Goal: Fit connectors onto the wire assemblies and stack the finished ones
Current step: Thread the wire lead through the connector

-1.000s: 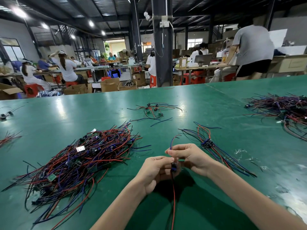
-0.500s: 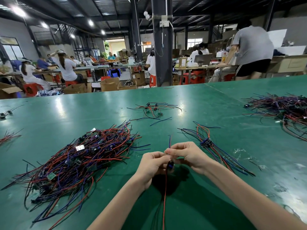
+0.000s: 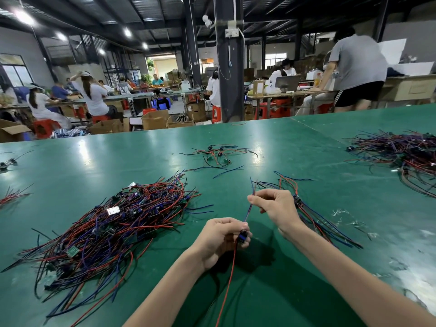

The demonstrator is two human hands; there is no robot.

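Observation:
My left hand [image 3: 218, 239] pinches a small blue and black connector [image 3: 243, 237] above the green table [image 3: 271, 147]. A red wire [image 3: 227, 282] hangs from the connector toward me. A blue wire [image 3: 249, 208] runs up from it to my right hand [image 3: 274, 206], which pinches the wire a hand's width above and to the right of the left hand. Behind the right hand lies a small stack of wire assemblies [image 3: 313, 215] with connectors. A large tangled pile of red and blue wires [image 3: 113, 223] with small circuit boards lies to the left.
A few loose assemblies [image 3: 218, 155] lie farther out at the table's middle. Another big wire heap [image 3: 405, 156] sits at the far right. Small wire bits [image 3: 11, 197] lie at the left edge. People work at benches beyond the table, and a dark pillar [image 3: 227, 60] stands behind it.
My hands were together at the connector. The right hand has since slid up and to the right along the blue wire, while the left stays on the connector.

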